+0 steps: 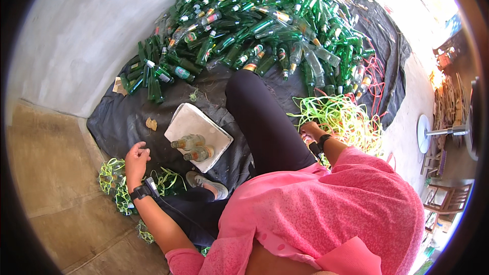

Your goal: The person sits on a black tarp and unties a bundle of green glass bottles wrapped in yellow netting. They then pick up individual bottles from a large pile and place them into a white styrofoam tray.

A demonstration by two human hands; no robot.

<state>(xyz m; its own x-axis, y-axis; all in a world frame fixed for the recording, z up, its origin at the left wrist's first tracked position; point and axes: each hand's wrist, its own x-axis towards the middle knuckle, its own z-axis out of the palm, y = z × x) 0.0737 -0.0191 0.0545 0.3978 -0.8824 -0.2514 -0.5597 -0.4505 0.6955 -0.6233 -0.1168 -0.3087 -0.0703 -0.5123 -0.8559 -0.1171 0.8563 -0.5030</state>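
My left hand [137, 160] is raised with loosely bent fingers and nothing in it. It is just above net-like bundles of bottles [114, 175] wrapped in yellow-green plastic strap. My right hand [311, 130] reaches beside my thigh to a tangled heap of yellow-green plastic straps [338, 120]. Its fingers are curled, and whether they grip a strap is hidden. Between my hands, a pale square slab [191, 120] lies on a black sheet [153, 137]. Two clear glass bottles, one [189, 142] beside the other [199, 153], lie or stand on the slab; the angle leaves this unclear.
A large pile of green and clear glass bottles [244, 26] rises in front, against a pale wall [76, 26]. Red straps [376, 76] trail along its right side. A pedestal fan [445, 131] and a wooden chair [447, 198] stand at right.
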